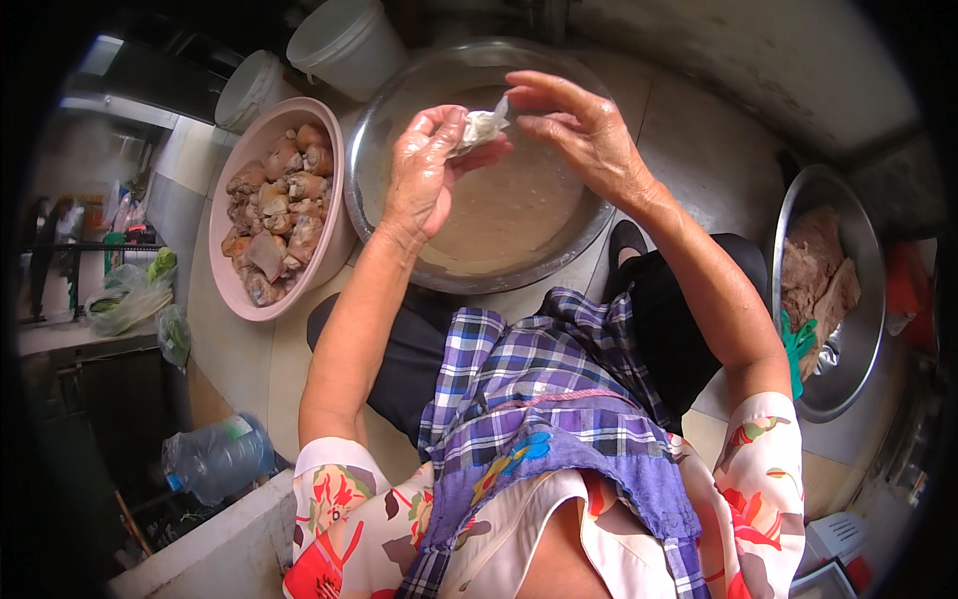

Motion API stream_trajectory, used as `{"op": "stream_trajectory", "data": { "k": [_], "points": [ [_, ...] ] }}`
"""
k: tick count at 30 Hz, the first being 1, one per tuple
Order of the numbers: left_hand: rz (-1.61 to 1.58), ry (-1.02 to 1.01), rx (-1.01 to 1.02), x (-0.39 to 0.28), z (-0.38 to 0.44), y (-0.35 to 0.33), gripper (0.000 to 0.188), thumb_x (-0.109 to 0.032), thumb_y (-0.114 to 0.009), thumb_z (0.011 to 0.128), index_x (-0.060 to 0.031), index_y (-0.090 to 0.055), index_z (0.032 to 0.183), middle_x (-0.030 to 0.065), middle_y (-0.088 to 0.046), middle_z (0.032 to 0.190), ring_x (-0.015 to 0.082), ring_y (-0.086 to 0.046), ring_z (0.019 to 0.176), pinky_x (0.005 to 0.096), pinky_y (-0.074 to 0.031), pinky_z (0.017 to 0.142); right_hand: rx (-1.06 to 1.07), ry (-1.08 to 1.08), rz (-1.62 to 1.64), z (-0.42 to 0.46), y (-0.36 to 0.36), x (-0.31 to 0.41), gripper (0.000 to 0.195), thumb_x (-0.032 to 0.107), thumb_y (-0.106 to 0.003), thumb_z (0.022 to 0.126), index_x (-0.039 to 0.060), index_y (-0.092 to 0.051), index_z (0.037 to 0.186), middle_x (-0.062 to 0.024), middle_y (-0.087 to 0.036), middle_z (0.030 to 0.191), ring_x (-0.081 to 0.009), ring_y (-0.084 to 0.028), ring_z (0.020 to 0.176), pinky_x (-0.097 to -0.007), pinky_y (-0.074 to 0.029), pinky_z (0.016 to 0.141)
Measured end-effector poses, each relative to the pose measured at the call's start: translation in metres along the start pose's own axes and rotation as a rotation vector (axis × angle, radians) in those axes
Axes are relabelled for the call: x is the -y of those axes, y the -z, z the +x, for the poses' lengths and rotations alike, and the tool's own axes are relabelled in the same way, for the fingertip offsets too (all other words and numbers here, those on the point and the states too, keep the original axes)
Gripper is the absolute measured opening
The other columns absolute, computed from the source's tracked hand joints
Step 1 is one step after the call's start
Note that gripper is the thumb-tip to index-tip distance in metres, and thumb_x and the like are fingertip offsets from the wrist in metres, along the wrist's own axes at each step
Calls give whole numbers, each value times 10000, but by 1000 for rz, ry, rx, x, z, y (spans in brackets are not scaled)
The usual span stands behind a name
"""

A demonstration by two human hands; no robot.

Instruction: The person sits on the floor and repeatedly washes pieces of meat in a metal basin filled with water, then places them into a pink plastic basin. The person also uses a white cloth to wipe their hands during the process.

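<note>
Over a wide metal basin (479, 281) of cloudy brownish water, my left hand (434, 161) pinches a small crumpled whitish piece (480, 129) between thumb and fingers; its material is unclear. My right hand (572, 123) is raised just to the right of it, thumb and fingers spread, fingertips close to the piece's thin upper tip. Whether they touch that tip cannot be told. Both hands look wet. Left of the basin, a pink plastic tub (217, 224) holds many chunks of meat (273, 198), apparently with skin and bone.
White lidded buckets (344, 45) stand behind the tub. At right, an oval metal basin (879, 322) holds large pieces of meat (816, 262) and a green glove (799, 344). A large plastic water bottle (224, 457) lies lower left, below bagged green vegetables (131, 299) on a shelf.
</note>
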State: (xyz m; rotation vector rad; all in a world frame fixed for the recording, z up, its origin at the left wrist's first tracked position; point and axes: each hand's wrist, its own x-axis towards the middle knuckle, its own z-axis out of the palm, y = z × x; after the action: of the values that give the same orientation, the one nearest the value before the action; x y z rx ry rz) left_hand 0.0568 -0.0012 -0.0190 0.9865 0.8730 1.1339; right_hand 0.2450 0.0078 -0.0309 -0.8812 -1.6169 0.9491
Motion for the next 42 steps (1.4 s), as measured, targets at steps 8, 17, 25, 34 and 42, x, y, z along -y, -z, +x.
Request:
{"op": "stream_trajectory", "data": {
  "k": [8, 17, 25, 34, 42],
  "points": [
    [-282, 92, 6, 6, -4, -14, 413, -378, -374, 980, -21, -483, 1155, 136, -564, 1089, 200, -589, 947, 320, -518, 800, 41, 293, -309, -8, -20, -1, 492, 292, -673, 783, 40, -543, 1185, -173, -556, 1183, -333, -523, 1115, -419, -429, 933],
    [-411, 161, 200, -5, -11, -28, 928, -640, -354, 880, -24, 59, 1438, 227, -375, 1318, 302, -487, 1153, 465, -336, 1049, -156, 309, -584, 0, -8, -10, 290, 125, -652, 785, 87, -646, 1072, -102, -575, 1070, -272, -516, 979, -401, -403, 863],
    [-466, 167, 207, -7, -12, -19, 968, -681, -340, 854, -47, 96, 1440, 240, -321, 1362, 305, -420, 1228, 474, -302, 1069, -30, 497, -498, -6, -14, 6, 234, 117, -646, 794, 87, -655, 1026, -69, -629, 987, -232, -565, 961, -391, -378, 873],
    [-427, 176, 383, -12, -13, -20, 1061, -752, -433, 758, -37, -68, 1452, 175, -403, 1334, 267, -426, 1226, 449, -308, 1058, -114, 400, -338, 2, -8, -7, 387, -13, -697, 668, 113, -644, 1030, -41, -646, 946, -207, -587, 891, -311, -414, 789],
    [-283, 37, 467, 11, -12, -15, 905, -678, -652, 664, -63, -430, 1290, 36, -489, 1211, 148, -458, 1159, 321, -385, 970, 123, 631, -408, -5, -30, 15, 426, 64, -660, 706, 144, -628, 1124, -29, -639, 1093, -204, -547, 1095, -376, -267, 965]
  ]
}}
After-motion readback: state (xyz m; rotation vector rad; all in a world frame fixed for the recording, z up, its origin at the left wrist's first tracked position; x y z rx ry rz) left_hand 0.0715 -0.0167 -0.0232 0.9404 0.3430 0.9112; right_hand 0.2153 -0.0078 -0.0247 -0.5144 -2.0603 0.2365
